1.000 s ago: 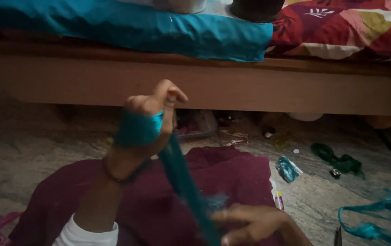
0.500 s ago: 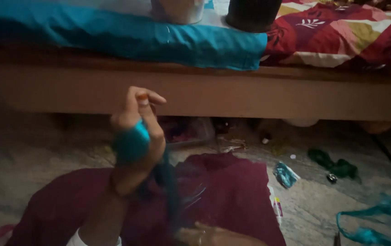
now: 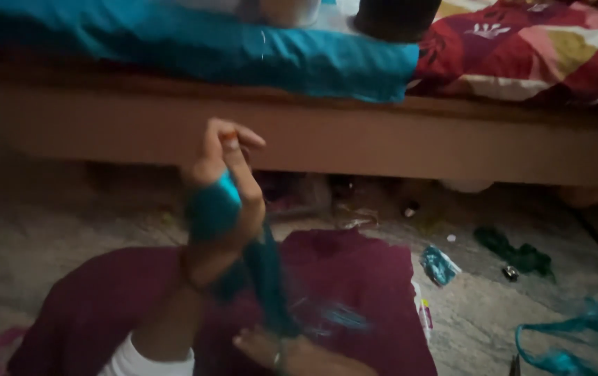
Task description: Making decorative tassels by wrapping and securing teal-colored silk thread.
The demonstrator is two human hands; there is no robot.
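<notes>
My left hand (image 3: 228,163) is raised over the floor, fingers curled. A teal fabric strip (image 3: 210,212) is wound around its palm. From there the strip runs down, blurred, to my right hand (image 3: 290,353) at the bottom edge, which wears a ring and grips the strip's lower part. Both hands are above a maroon cloth (image 3: 361,285) spread on the floor. A white sleeve (image 3: 142,358) shows on my left arm.
A wooden bed frame (image 3: 466,150) crosses the view, with a teal sheet (image 3: 243,52) and a red patterned quilt (image 3: 542,52) hanging over it. Teal scraps (image 3: 440,265), a dark green scrap (image 3: 515,255) and a loose teal strip (image 3: 570,341) lie on the floor at right.
My right hand has slid left and lower, beneath my left wrist, so the strip hangs more steeply. My left hand stays raised with the teal winding on it.
</notes>
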